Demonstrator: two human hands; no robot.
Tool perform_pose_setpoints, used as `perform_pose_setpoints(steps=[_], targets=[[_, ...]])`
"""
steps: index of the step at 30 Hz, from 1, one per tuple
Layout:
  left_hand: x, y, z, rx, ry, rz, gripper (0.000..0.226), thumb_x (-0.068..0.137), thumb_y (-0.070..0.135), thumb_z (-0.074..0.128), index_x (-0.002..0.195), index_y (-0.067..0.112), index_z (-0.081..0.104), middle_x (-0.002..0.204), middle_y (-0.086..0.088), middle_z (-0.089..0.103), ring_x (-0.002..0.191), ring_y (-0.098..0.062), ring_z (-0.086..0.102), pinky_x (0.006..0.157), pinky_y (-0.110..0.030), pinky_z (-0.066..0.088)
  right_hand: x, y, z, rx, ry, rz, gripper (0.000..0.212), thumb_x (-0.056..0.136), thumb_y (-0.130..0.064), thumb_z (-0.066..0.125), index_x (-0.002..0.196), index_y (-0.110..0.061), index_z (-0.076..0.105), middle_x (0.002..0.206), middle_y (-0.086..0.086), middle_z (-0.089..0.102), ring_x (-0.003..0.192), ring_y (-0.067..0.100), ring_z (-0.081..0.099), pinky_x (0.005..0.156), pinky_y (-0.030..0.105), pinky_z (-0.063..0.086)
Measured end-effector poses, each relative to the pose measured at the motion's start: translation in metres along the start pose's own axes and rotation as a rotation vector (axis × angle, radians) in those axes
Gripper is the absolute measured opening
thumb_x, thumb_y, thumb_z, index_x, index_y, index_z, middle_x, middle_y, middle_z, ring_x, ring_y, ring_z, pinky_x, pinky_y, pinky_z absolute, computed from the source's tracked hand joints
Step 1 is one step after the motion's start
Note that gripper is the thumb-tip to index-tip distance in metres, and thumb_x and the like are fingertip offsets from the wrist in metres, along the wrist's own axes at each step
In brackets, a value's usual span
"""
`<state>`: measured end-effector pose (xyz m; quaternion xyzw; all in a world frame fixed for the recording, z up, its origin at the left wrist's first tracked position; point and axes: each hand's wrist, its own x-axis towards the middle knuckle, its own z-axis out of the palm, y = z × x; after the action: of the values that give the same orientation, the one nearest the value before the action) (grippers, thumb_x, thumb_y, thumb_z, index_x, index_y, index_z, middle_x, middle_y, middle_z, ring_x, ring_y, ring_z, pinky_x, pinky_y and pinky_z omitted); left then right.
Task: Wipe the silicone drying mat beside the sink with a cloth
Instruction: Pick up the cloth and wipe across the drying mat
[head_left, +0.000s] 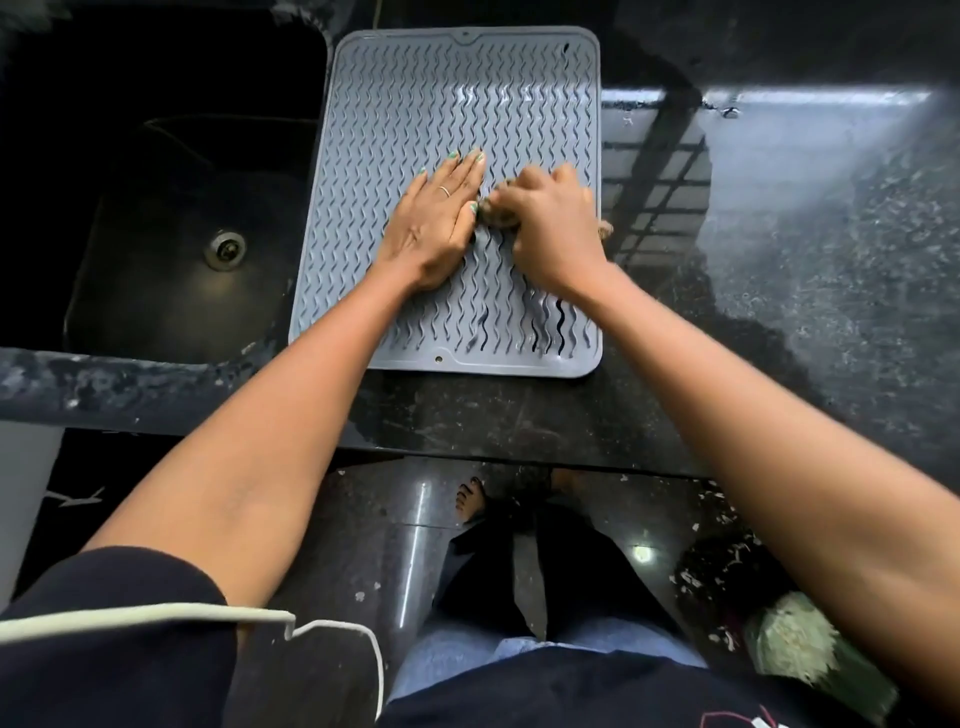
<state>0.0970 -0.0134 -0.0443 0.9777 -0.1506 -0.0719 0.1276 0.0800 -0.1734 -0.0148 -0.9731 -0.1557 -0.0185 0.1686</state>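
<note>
A grey silicone drying mat (415, 93) with wavy ridges lies on the black counter just right of the sink. My left hand (436, 218) rests flat on the mat's middle, fingers spread, pressing it down. My right hand (553, 228) is beside it, fingers curled over a small brownish cloth (496, 215) that is pressed onto the mat; most of the cloth is hidden under the hand, and a bit pokes out at the mat's right edge. The right hand is blurred. Dark wet streaks show in the mat's near right grooves.
A black sink (171, 208) with a metal drain (226, 249) lies to the left of the mat. Glossy black granite counter (805, 234) stretches to the right, its front edge just below the mat. My feet and a floor with scattered debris show below.
</note>
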Motion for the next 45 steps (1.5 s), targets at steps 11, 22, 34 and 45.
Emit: perform_pose_setpoints(steps=[11,22,34,45], targets=[[0.0,-0.001,0.002,0.031,0.017,-0.016,0.053,0.103,0.033,0.024,0.153,0.024,0.01,0.162,0.005,0.008,0.149,-0.015,0.007,0.122,-0.038,0.002,-0.11,-0.042,-0.026,0.06,-0.282,-0.056,0.026,0.077,-0.013,0.057,0.096,-0.023,0.073,0.098,-0.002,0.067,0.095,0.026,0.054,0.071,0.031,0.037],[-0.013,-0.005,0.007,-0.005,0.054,-0.069,0.052,0.103,0.03,0.022,0.153,0.019,0.013,0.162,0.002,0.009,0.149,-0.016,0.007,0.121,-0.037,0.002,0.012,-0.013,-0.016,-0.045,-0.105,0.073,0.032,0.091,-0.01,0.044,0.12,-0.012,0.058,0.126,0.01,0.054,0.116,0.032,0.043,0.09,0.041,0.04],[0.005,-0.005,-0.014,-0.097,0.276,-0.098,0.039,0.094,0.028,0.043,0.131,0.022,0.055,0.136,0.003,0.055,0.125,-0.02,0.046,0.1,-0.036,0.032,-0.06,-0.025,-0.069,0.374,-0.622,0.047,0.028,0.066,-0.017,0.052,0.075,-0.034,0.074,0.085,-0.007,0.076,0.087,0.013,0.068,0.079,0.033,0.056],[0.12,-0.041,-0.041,-0.042,0.121,-0.139,0.05,0.098,0.027,0.035,0.147,0.017,0.033,0.154,-0.005,0.035,0.142,-0.024,0.03,0.116,-0.04,0.023,0.136,0.014,-0.055,0.43,0.015,0.253,0.04,0.085,-0.005,0.045,0.118,-0.018,0.064,0.122,0.006,0.061,0.114,0.026,0.055,0.1,0.04,0.046]])
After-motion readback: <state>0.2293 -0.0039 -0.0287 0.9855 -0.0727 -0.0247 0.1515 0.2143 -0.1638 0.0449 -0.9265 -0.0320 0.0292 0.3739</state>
